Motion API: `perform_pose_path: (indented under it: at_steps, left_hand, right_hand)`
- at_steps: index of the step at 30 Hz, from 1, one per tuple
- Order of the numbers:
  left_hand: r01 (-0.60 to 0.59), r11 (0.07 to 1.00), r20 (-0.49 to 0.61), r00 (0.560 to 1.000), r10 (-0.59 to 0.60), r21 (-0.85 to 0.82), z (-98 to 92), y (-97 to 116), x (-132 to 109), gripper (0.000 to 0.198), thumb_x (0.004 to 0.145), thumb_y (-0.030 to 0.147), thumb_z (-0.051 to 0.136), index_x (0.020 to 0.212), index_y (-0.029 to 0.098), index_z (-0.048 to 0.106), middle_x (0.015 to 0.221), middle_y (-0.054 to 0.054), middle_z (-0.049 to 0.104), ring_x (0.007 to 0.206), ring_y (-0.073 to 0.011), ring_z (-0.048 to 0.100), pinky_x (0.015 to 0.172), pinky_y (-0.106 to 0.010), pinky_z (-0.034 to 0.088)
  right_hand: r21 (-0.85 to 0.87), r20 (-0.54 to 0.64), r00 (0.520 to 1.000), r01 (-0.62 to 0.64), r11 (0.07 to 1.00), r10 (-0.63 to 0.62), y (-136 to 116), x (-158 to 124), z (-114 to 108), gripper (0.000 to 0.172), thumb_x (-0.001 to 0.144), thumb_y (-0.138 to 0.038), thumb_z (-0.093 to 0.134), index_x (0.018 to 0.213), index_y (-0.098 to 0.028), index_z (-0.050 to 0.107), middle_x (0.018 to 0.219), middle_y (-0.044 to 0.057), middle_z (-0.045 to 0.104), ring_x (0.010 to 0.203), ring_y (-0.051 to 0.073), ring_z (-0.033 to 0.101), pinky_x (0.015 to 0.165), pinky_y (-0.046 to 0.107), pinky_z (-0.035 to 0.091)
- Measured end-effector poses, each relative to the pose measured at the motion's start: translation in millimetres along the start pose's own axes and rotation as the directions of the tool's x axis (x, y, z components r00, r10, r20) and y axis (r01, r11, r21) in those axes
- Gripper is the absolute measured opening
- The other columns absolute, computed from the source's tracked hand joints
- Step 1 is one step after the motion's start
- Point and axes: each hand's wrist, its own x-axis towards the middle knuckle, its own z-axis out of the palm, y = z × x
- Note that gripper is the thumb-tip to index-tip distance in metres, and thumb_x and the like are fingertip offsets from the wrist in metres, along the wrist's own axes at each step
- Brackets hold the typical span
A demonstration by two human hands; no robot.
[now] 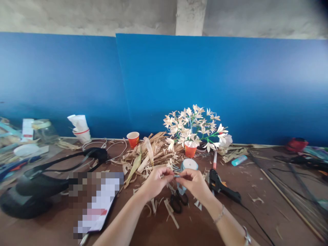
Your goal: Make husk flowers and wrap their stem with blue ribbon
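My left hand and my right hand meet over the middle of the table, each with thumb and fingers pinched. Between their fingertips runs a thin light-blue strip; whether it is wrapped round a stem is too small to tell. Just behind my right hand stands a roll of pale-blue tape, partly covered by the fingers. Black-handled scissors lie below the hands, their blades hidden. Behind, white husk flowers on green stems stand in a red paper cup.
Dried corn husks are heaped behind my left hand, near another paper cup. A black glue gun with a cord lies right. A phone-like flat object, partly pixelated, and a black headset-like strap lie left. A blue panel stands behind.
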Motion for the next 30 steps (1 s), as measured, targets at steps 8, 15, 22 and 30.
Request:
perform_pose_path:
  at_steps: [8,15,22,30]
  left_hand:
    - [0.060,0.975,-0.174,0.980,-0.099,-0.213,17.7,-7,4,0.015,0.070,0.028,0.055,0.067,0.013,0.058,0.062,0.000,0.056,0.062,-0.0126,0.049,0.061,-0.023,0.038]
    - [0.131,0.948,-0.203,0.960,-0.195,-0.289,26.9,-10,2,0.020,0.069,0.032,0.056,0.073,0.012,0.061,0.066,-0.002,0.061,0.063,-0.0144,0.054,0.060,-0.024,0.041]
    - [0.063,0.998,-0.210,0.976,-0.058,0.014,25.0,-8,-1,0.022,0.071,0.025,0.052,0.081,0.016,0.069,0.076,-0.004,0.069,0.073,-0.0193,0.061,0.067,-0.026,0.044]
    - [0.123,0.988,-0.271,0.958,-0.093,0.094,25.4,-10,-1,0.019,0.069,0.025,0.052,0.072,0.015,0.068,0.069,-0.003,0.068,0.065,-0.0176,0.060,0.062,-0.025,0.043]
  right_hand:
    - [0.230,-0.024,1.000,0.022,0.973,-0.017,6,2,7,0.018,0.069,-0.033,0.060,0.075,-0.017,0.055,0.063,-0.001,0.060,0.055,0.015,0.060,0.053,0.025,0.048]
    - [0.062,-0.098,0.994,0.060,0.996,-0.054,8,2,4,0.017,0.074,-0.032,0.053,0.073,-0.016,0.058,0.063,0.001,0.057,0.053,0.013,0.054,0.049,0.023,0.044]
    - [-0.061,-0.097,0.991,0.092,0.994,-0.097,10,3,5,0.014,0.073,-0.027,0.051,0.065,-0.017,0.054,0.050,-0.003,0.048,0.046,0.010,0.044,0.045,0.021,0.037]
    - [-0.106,-0.079,0.987,0.128,0.986,-0.136,10,3,7,0.010,0.071,-0.025,0.052,0.068,-0.017,0.057,0.058,-0.001,0.056,0.053,0.012,0.050,0.050,0.021,0.040]
